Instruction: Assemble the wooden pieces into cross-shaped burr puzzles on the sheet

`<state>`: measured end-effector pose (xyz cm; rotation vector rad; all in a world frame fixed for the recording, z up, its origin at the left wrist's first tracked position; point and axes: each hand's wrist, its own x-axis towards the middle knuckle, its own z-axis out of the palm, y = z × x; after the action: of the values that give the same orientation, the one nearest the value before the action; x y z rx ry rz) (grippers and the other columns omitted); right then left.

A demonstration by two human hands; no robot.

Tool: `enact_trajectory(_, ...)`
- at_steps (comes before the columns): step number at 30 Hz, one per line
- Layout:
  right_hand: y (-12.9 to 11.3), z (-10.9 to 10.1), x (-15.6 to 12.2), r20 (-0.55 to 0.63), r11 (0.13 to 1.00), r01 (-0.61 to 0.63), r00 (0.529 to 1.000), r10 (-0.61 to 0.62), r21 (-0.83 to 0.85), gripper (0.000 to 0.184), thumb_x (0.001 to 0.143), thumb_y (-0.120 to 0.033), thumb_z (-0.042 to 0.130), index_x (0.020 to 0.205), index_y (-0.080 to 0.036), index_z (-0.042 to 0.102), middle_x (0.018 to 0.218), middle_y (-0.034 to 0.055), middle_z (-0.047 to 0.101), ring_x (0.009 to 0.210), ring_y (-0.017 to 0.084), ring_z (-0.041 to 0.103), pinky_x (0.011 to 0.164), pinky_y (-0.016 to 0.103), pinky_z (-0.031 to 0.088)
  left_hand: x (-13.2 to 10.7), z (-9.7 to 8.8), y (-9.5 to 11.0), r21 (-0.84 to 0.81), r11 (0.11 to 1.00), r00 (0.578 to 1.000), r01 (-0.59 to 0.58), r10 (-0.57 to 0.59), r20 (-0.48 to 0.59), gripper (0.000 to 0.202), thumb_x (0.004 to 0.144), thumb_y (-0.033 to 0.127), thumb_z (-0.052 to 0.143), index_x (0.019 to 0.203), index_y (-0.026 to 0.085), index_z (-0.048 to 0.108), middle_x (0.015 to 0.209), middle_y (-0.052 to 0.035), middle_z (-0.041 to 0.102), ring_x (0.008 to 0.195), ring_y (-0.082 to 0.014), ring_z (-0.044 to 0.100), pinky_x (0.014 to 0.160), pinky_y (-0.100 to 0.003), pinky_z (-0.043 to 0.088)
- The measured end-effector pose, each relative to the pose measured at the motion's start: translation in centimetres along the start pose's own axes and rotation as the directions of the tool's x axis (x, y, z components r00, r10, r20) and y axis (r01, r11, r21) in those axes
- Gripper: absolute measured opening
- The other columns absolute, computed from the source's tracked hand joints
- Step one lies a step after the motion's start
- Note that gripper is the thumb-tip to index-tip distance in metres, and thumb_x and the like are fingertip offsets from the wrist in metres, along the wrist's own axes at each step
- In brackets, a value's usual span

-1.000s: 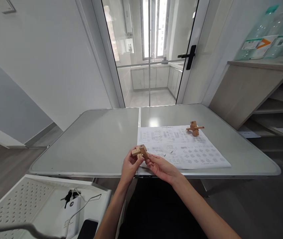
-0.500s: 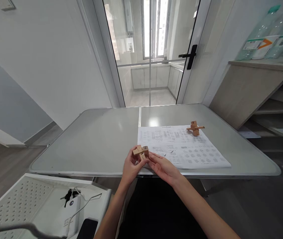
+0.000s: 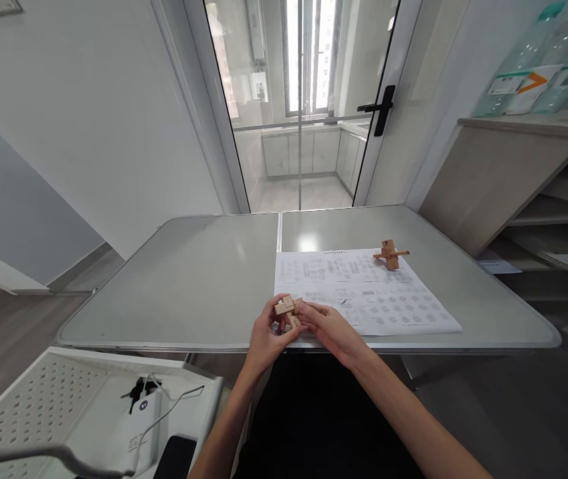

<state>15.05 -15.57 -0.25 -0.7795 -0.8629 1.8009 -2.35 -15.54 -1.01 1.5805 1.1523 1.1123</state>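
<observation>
A light wooden interlocking block puzzle (image 3: 286, 305) is held between both hands over the table's front edge. My left hand (image 3: 265, 338) is closed around its left and lower side, with the thumb along the bottom. My right hand (image 3: 332, 332) grips its right side with thumb and fingertips, covering part of it. Beneath and beyond the hands lies a printed instruction sheet (image 3: 394, 309) with rows of small diagrams. Another wooden puzzle (image 3: 390, 255), darker and marked with a number, rests on the sheet's far right part, a thin piece sticking out sideways.
The grey table (image 3: 189, 286) has a seam down its middle. At lower left, a white basket (image 3: 79, 372) holds a power bank (image 3: 145, 426) with a cable, keys (image 3: 138, 392) and a phone (image 3: 177, 458). Plastic bottles (image 3: 528, 80) stand on a shelf unit (image 3: 508, 166) at right.
The puzzle in my hands has turned, so its numbered face no longer shows. My right fingers have moved up onto its right side. The other puzzle stays put.
</observation>
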Motion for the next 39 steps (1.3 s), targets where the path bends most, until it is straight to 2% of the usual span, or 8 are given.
enact_trajectory(7, -0.9, -0.6, -0.4, -0.047, 0.994, -0.022, 0.999, 0.017, -0.11, 0.042, 0.076, -0.046, 0.089, 0.107, -0.018, 0.081, 0.112, 0.0083, 0.078, 0.115, 0.027, 0.069, 0.108, 0.04, 0.048, 0.0, 0.0, -0.1, 0.005, 1.0, 1.0, -0.012, 0.012, 0.011, 0.066, 0.074, 0.04, 0.087, 0.133, 0.024, 0.061, 0.102, -0.0032, 0.067, 0.077, -0.0154, 0.056, 0.072, -0.027, 0.048)
enact_trajectory(12, -1.4, -1.4, -0.6, -0.012, 0.986, -0.045, 0.999, 0.044, -0.161, 0.041, 0.076, -0.045, 0.089, 0.107, -0.019, 0.081, 0.113, 0.0089, 0.079, 0.113, 0.026, 0.07, 0.108, 0.041, 0.049, 0.1, -0.2, 0.0, 0.024, 0.997, 0.996, -0.076, 0.075, 0.04, 0.06, 0.075, 0.038, 0.088, 0.129, 0.025, 0.063, 0.119, -0.0064, 0.065, 0.079, -0.0144, 0.056, 0.071, -0.026, 0.048)
enact_trajectory(15, -1.4, -1.6, -0.6, 0.009, 0.991, -0.059, 0.998, 0.061, -0.119, 0.04, 0.073, -0.044, 0.091, 0.103, -0.019, 0.082, 0.11, 0.0087, 0.079, 0.112, 0.026, 0.07, 0.107, 0.041, 0.049, 0.0, -0.3, 0.2, 0.034, 0.994, 0.993, -0.106, 0.104, 0.058, 0.06, 0.075, 0.038, 0.088, 0.128, 0.026, 0.064, 0.125, -0.0077, 0.064, 0.086, -0.017, 0.059, 0.073, -0.027, 0.05)
enact_trajectory(19, -0.9, -1.8, -0.5, 0.049, 0.997, -0.082, 0.995, 0.082, -0.005, 0.039, 0.071, -0.041, 0.093, 0.1, -0.016, 0.082, 0.109, 0.0095, 0.079, 0.111, 0.026, 0.071, 0.107, 0.039, 0.05, -0.1, -0.3, 0.5, -0.019, 0.998, 0.993, -0.058, 0.059, 0.105, 0.063, 0.074, 0.036, 0.088, 0.13, 0.026, 0.062, 0.13, -0.0091, 0.066, 0.099, -0.0218, 0.064, 0.079, -0.028, 0.051)
enact_trajectory(26, -0.6, -1.8, -0.6, 0.04, 0.997, -0.08, 0.996, 0.08, 0.004, 0.037, 0.071, -0.038, 0.093, 0.099, -0.017, 0.082, 0.107, 0.008, 0.079, 0.108, 0.025, 0.071, 0.107, 0.039, 0.049, 0.0, -0.2, 0.9, -0.037, 0.998, 0.988, -0.059, 0.064, 0.137, 0.061, 0.075, 0.034, 0.089, 0.13, 0.027, 0.064, 0.131, -0.0084, 0.068, 0.082, -0.0155, 0.06, 0.068, -0.026, 0.046)
enact_trajectory(32, -0.1, -1.3, -0.7, 0.015, 0.998, -0.055, 0.998, 0.055, 0.019, 0.039, 0.069, -0.038, 0.095, 0.101, -0.019, 0.082, 0.104, 0.0067, 0.079, 0.105, 0.025, 0.072, 0.107, 0.04, 0.049, 0.2, -0.3, 1.0, -0.047, 0.998, 0.988, -0.049, 0.056, 0.144, 0.063, 0.072, 0.038, 0.09, 0.129, 0.026, 0.065, 0.132, -0.0094, 0.069, 0.08, -0.0161, 0.062, 0.064, -0.025, 0.046)
enact_trajectory(35, -0.2, -1.1, -0.8, 0.04, 0.997, -0.071, 0.997, 0.071, 0.002, 0.041, 0.07, -0.043, 0.093, 0.101, -0.019, 0.082, 0.105, 0.0076, 0.079, 0.105, 0.027, 0.072, 0.106, 0.042, 0.049, 0.2, -0.3, 0.8, -0.049, 0.998, 0.986, -0.044, 0.051, 0.156, 0.065, 0.072, 0.037, 0.09, 0.13, 0.026, 0.064, 0.132, -0.0098, 0.069, 0.083, -0.0172, 0.064, 0.064, -0.025, 0.047)
enact_trajectory(39, -0.4, -0.8, -1.0, 0.069, 0.997, -0.073, 0.995, 0.076, -0.037, 0.048, 0.069, -0.048, 0.093, 0.105, -0.02, 0.08, 0.106, 0.0076, 0.079, 0.109, 0.029, 0.071, 0.105, 0.045, 0.05, 0.2, -0.2, 0.3, -0.022, 0.999, 0.984, -0.029, 0.033, 0.176, 0.071, 0.071, 0.038, 0.091, 0.135, 0.024, 0.062, 0.123, -0.0093, 0.072, 0.085, -0.0185, 0.065, 0.067, -0.026, 0.05)
